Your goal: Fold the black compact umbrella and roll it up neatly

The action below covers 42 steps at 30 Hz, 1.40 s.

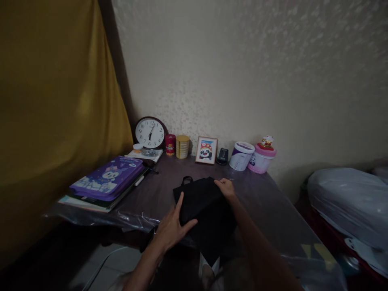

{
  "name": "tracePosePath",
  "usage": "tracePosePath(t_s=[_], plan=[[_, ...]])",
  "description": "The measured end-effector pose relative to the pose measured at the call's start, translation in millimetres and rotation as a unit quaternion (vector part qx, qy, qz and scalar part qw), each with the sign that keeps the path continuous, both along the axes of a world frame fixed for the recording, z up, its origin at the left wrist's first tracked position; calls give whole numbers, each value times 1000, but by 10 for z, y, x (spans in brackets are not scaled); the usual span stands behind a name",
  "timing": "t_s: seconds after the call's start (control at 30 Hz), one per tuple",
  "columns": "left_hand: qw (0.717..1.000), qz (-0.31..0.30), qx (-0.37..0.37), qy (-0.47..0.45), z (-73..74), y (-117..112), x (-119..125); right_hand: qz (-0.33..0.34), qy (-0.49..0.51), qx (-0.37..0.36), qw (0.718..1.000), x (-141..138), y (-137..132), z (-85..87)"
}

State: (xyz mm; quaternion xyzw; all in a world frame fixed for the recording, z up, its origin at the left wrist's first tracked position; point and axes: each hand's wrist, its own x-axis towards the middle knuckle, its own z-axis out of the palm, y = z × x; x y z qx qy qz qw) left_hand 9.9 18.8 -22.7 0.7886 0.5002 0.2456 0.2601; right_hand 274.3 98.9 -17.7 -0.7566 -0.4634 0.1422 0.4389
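A black cloth bag [206, 206] with a small loop handle at its top left lies over the table's front edge, one corner hanging below it. My right hand [224, 187] pinches the bag's upper right corner, thumb on top. On the other side, my left hand [174, 226] rests against the bag's left edge with thumb and index finger spread wide; its remaining fingers are partly hidden. Folds in the dark fabric are hard to make out.
A purple cartoon case [109, 176] lies on books at the left. Along the wall stand a round clock [150, 133], a red tin [170, 145], a yellow tin [182, 146], a framed panda picture [206, 150], a white tub [241, 157] and a pink-lidded tub [261, 159]. Plastic sheeting covers the table [266, 210].
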Motion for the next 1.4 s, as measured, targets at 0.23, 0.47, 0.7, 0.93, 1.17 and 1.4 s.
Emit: tracePosePath(t_s=[0.23,0.47,0.7,0.93,1.17,1.4], plan=[[999,34,31,28,-90,48,63,3,-6,5,1000,-20,-49,64],[997,29,46,45,-95,109,52,7,-15,19,1000,-54,-68,128],[993,57,75,67,-174,90,102,4,-20,3,1000,-24,-92,73],[957,153,206,133,-109,18,177,-15,-16,-19,1000,-16,-86,19],[930,-94,339,104,-62,-143,402,-18,-19,-18,999,-22,-69,6],[944,-36,291,152,-290,0,434,-16,-6,-30,999,-9,-79,-26]])
